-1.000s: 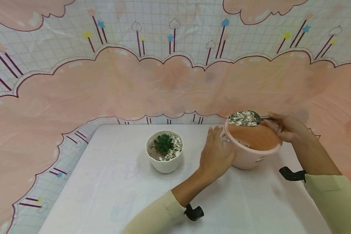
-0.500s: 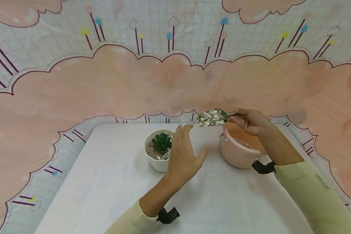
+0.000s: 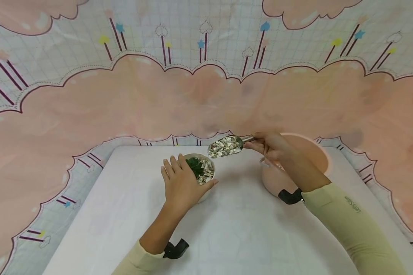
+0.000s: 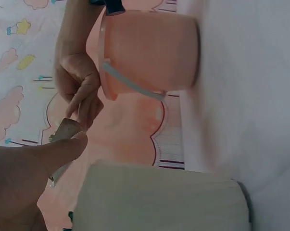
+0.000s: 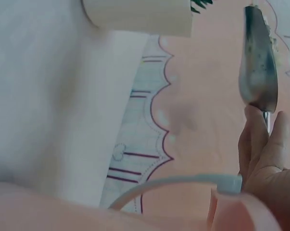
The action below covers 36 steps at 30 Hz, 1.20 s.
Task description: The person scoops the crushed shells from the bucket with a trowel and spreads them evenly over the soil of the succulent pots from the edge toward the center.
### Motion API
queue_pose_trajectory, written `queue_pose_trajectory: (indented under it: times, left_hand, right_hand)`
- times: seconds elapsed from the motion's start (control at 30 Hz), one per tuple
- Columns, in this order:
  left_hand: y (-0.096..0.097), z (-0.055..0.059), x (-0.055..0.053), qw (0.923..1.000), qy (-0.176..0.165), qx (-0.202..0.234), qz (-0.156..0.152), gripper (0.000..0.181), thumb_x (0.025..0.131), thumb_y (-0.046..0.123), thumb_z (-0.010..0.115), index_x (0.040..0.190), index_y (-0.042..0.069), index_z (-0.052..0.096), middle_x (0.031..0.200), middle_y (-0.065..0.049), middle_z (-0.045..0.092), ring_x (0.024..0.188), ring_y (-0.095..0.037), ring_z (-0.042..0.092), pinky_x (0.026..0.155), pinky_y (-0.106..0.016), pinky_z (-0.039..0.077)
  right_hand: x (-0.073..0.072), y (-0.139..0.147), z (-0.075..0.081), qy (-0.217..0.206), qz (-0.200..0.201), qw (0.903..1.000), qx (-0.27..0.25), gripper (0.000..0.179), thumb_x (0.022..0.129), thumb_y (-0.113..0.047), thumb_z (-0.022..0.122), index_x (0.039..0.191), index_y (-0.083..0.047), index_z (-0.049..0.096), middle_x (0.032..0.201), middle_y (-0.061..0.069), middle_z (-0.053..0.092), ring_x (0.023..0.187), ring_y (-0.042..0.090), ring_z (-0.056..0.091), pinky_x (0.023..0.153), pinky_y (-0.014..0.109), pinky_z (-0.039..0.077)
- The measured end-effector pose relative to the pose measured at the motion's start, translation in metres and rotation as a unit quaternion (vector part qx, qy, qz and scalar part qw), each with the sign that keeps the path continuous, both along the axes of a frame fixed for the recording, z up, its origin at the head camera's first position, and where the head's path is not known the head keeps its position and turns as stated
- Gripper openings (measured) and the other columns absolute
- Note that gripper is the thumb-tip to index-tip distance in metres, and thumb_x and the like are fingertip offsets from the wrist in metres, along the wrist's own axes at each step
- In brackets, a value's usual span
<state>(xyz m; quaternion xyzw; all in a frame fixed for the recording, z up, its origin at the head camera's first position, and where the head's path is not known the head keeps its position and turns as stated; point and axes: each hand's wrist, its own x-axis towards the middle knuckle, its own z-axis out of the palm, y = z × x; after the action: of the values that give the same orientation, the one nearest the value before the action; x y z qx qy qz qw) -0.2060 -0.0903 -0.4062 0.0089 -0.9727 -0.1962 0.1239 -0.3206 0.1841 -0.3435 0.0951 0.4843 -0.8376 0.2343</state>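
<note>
My right hand (image 3: 270,145) pinches the handle of a metal scoop (image 5: 258,67) heaped with pale stone chips (image 3: 224,147). The scoop hangs level, a little above and to the right of a white flowerpot (image 4: 159,202). In that pot grow a green succulent (image 3: 194,166) and, on its right side, similar chips (image 3: 207,172). My left hand (image 3: 181,187) is at the pot's near left side, fingers straight and spread, partly covering it in the head view. The left thumb rises above the rim in the left wrist view; whether the fingers touch the pot is hidden.
A pink bucket (image 4: 149,53) with a grey-white handle (image 4: 130,84) stands to the right, under my right forearm. All this rests on a white tabletop (image 3: 241,229). A patterned pink cloth (image 3: 192,99) hangs behind the table's back edge.
The full scoop has moved left from over the bucket to near the white pot. My left hand has left the bucket's side and come to the white pot.
</note>
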Motion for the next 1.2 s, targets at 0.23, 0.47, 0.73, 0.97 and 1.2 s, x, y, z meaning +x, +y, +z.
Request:
queue_pose_trajectory:
  times: [0.23, 0.47, 0.73, 0.97, 1.2]
  left_hand:
    - [-0.006, -0.011, -0.003, 0.9996, 0.004, 0.023, -0.016, 0.131, 0.074, 0.064, 0.09, 0.153, -0.018, 0.026, 0.149, -0.045, 0.033, 0.137, -0.061, 0.036, 0.112, -0.065, 0.037]
    - [-0.025, -0.011, -0.011, 0.9935, -0.038, 0.074, -0.078, 0.132, 0.074, 0.051, 0.094, 0.159, -0.013, 0.016, 0.156, -0.04, 0.025, 0.145, -0.058, 0.026, 0.118, -0.067, 0.026]
    - [-0.041, -0.002, -0.012, 0.9809, -0.075, 0.109, -0.143, 0.13, 0.072, 0.035, 0.098, 0.162, -0.009, 0.014, 0.16, -0.039, 0.021, 0.151, -0.056, 0.017, 0.122, -0.066, 0.013]
    - [-0.039, 0.001, -0.008, 0.9818, -0.083, 0.115, -0.126, 0.132, 0.074, 0.041, 0.096, 0.162, -0.01, 0.011, 0.162, -0.039, 0.018, 0.153, -0.056, 0.011, 0.123, -0.066, 0.012]
    - [-0.03, -0.002, -0.003, 0.9894, -0.065, 0.114, -0.062, 0.139, 0.074, 0.057, 0.092, 0.162, -0.01, 0.008, 0.157, -0.04, 0.025, 0.149, -0.057, 0.02, 0.118, -0.066, 0.027]
  right_hand:
    - [-0.003, -0.016, -0.004, 0.018, -0.002, 0.9991, 0.038, 0.019, 0.114, -0.006, 0.04, 0.119, 0.006, 0.053, 0.084, 0.023, 0.073, 0.074, 0.03, 0.078, 0.079, 0.026, 0.06]
    - [-0.004, -0.025, -0.004, 0.021, -0.007, 0.9973, 0.07, 0.021, 0.115, -0.01, 0.04, 0.118, 0.006, 0.054, 0.083, 0.021, 0.073, 0.072, 0.027, 0.078, 0.077, 0.026, 0.06]
    - [-0.005, -0.03, -0.009, 0.028, -0.012, 0.994, 0.105, 0.021, 0.115, -0.01, 0.041, 0.119, 0.007, 0.054, 0.082, 0.02, 0.073, 0.069, 0.025, 0.078, 0.074, 0.025, 0.06]
    - [-0.007, -0.038, -0.013, 0.037, -0.014, 0.9931, 0.11, 0.02, 0.114, -0.007, 0.041, 0.115, 0.008, 0.054, 0.079, 0.021, 0.072, 0.066, 0.025, 0.077, 0.074, 0.027, 0.061]
    - [-0.006, -0.044, -0.017, 0.039, -0.01, 0.993, 0.111, 0.023, 0.115, -0.008, 0.038, 0.111, 0.009, 0.053, 0.077, 0.02, 0.072, 0.064, 0.024, 0.077, 0.072, 0.028, 0.061]
